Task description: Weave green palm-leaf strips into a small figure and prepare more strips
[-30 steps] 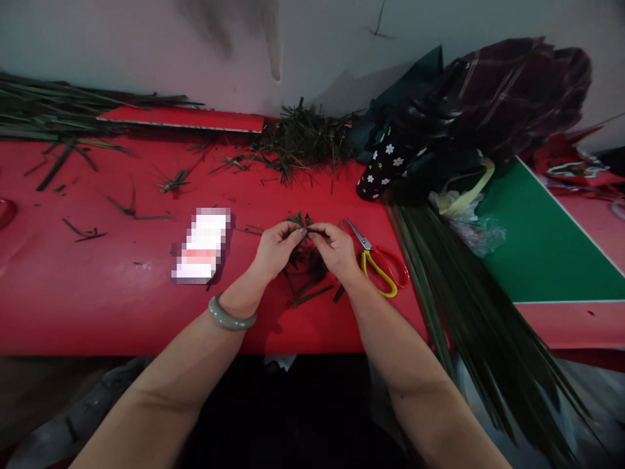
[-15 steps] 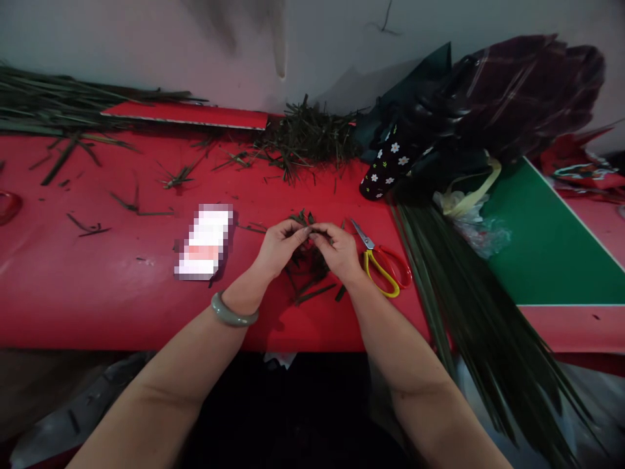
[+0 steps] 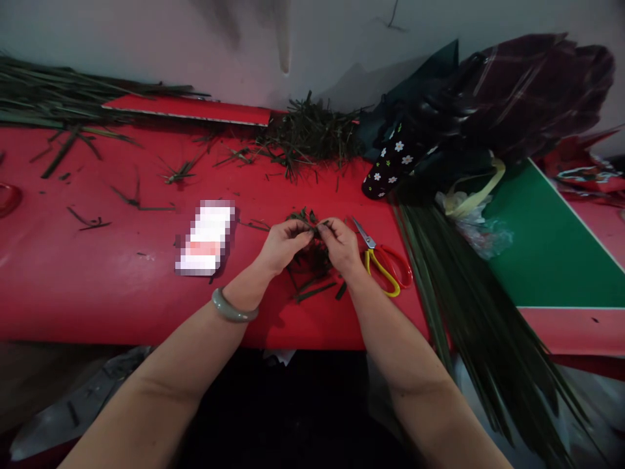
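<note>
My left hand [image 3: 284, 246] and my right hand [image 3: 340, 244] meet over the red tabletop [image 3: 122, 299], their fingertips almost touching. Both are pinched closed on a small piece of dark green leaf strip [image 3: 315, 230], mostly covered by the fingers. Under and behind them lies a small heap of cut leaf pieces [image 3: 312, 286]. Just right of my right hand, scissors [image 3: 382, 260] with one yellow and one red handle rest with their blades slightly apart. A phone [image 3: 206, 238] with a lit, blurred screen lies to the left of my left hand.
Long green leaves [image 3: 469, 312] hang over the table's front edge on the right, beside a green board [image 3: 561, 247]. A flower-patterned umbrella [image 3: 388, 166] leans at the back. Leaf scraps [image 3: 317, 130] pile near the wall, and a leaf bundle [image 3: 58, 94] lies far left.
My fingertips have drawn slightly apart, the right hand shifting a little to the right. The leaf piece stays between them, and the scissors and phone lie as before.
</note>
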`<move>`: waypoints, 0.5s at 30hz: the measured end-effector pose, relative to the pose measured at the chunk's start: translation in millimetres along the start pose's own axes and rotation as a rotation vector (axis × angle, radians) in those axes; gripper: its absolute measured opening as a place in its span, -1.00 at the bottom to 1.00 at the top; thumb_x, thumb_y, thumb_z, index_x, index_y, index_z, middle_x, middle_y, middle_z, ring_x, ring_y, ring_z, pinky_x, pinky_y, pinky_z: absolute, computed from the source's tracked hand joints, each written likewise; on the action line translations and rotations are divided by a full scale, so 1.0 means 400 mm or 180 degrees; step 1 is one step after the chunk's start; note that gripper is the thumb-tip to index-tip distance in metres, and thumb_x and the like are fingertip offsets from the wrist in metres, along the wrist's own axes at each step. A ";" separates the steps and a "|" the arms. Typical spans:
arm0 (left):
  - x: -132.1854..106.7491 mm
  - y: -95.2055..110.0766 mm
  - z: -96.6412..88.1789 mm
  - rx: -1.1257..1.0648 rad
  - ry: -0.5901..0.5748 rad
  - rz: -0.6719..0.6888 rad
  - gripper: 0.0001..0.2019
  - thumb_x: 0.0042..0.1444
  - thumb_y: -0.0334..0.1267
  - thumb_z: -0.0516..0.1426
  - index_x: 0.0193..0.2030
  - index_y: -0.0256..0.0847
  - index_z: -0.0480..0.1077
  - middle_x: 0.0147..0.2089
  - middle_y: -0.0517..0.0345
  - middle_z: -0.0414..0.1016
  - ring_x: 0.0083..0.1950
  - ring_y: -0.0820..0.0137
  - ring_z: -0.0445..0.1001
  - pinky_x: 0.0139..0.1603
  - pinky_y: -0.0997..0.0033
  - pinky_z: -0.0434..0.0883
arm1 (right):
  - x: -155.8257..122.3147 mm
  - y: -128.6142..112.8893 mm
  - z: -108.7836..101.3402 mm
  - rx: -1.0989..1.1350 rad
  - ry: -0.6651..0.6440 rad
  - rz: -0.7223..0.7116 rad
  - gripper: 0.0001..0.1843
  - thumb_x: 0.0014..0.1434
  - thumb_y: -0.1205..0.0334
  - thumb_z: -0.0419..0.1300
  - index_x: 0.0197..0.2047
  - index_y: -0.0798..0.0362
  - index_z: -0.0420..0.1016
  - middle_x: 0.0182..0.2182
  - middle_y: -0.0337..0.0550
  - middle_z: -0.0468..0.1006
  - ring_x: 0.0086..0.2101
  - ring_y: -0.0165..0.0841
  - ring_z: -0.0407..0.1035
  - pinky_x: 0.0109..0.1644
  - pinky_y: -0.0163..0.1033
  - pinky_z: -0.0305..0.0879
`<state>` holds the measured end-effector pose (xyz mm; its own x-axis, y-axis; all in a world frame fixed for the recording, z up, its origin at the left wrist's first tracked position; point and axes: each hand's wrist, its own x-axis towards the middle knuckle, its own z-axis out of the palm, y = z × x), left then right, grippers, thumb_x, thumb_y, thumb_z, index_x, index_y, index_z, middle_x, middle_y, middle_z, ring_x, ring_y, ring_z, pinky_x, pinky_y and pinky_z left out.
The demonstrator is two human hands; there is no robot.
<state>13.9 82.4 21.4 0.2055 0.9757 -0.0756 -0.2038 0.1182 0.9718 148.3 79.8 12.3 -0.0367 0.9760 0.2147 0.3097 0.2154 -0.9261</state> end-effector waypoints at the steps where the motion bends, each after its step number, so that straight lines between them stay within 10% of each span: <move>1: 0.000 0.000 0.000 -0.0040 -0.0022 0.0002 -0.94 -0.18 -0.36 0.14 -0.50 -0.30 0.35 -0.61 0.28 0.31 -0.59 0.62 0.23 -0.54 0.58 0.20 | 0.000 -0.001 0.000 0.0036 -0.0010 0.0020 -0.79 0.09 0.11 0.01 -0.41 0.04 0.35 -0.53 -0.30 0.36 -0.47 -0.47 0.25 -0.36 -0.36 0.20; 15: 0.010 -0.008 -0.004 -0.0222 0.0230 0.0201 -0.89 -0.17 -0.35 0.17 -0.42 -0.28 0.40 -0.46 0.23 0.42 -0.46 0.60 0.34 -0.41 0.57 0.34 | 0.005 -0.007 -0.020 -0.0250 0.0165 -0.0986 -0.86 0.08 0.34 0.06 -0.31 0.01 0.43 -0.30 -0.17 0.45 -0.22 -0.40 0.34 -0.09 -0.21 0.28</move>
<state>13.9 86.3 17.4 0.1212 0.9921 -0.0332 -0.2807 0.0663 0.9575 154.8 80.8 17.8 -0.0928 0.8610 0.5001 0.3637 0.4969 -0.7879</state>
